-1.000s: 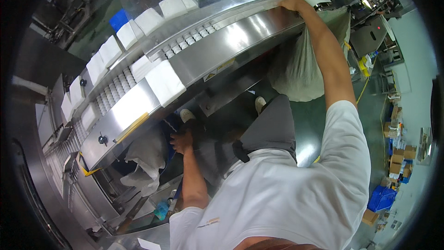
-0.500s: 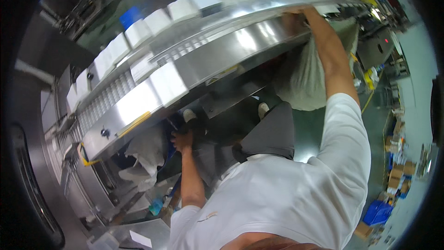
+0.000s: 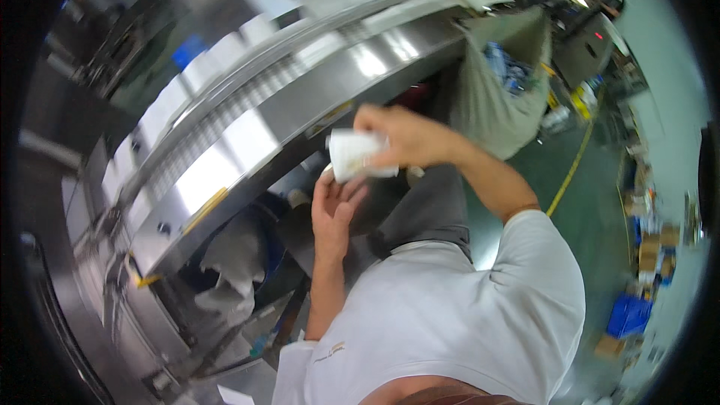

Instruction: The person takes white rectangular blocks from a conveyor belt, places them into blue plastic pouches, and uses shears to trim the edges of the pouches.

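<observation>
1. Gripping a small white box (image 3: pixel 358 155), your right hand (image 3: pixel 409 137) closes around its right end.
2. Your left hand (image 3: pixel 335 204) lies open just under it, fingertips touching its lower edge.
3. Above the box runs the steel conveyor (image 3: pixel 315 97).

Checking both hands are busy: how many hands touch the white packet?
2. The right hand grips the white packet from above; the left hand is open beneath it, fingertips at its lower edge. No other hands show.
</observation>
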Tool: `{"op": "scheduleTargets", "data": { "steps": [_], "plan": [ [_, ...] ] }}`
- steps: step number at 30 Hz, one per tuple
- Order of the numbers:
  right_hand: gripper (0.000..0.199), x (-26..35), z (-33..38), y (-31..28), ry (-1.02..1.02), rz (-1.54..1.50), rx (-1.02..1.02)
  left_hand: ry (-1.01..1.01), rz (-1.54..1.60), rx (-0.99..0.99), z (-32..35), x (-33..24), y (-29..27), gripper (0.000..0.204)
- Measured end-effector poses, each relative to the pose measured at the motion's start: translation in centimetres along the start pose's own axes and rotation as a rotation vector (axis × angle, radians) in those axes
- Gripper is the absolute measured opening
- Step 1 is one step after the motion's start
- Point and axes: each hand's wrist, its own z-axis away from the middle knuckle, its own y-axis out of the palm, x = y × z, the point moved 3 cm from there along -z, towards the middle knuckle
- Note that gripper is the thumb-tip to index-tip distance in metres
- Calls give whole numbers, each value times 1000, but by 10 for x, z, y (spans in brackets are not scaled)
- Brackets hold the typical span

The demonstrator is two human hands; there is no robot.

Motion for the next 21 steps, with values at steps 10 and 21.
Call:
{"op": "scheduleTargets", "data": {
  "steps": [10,21],
  "plan": [
    [87,76,-79,73,-652,620,-225,-14,176,-408,50,-37,-76,42],
    [52,41,-128,88,-831,767,-239,-89,189,-341,70,-8,-93,43]
  ]
}}
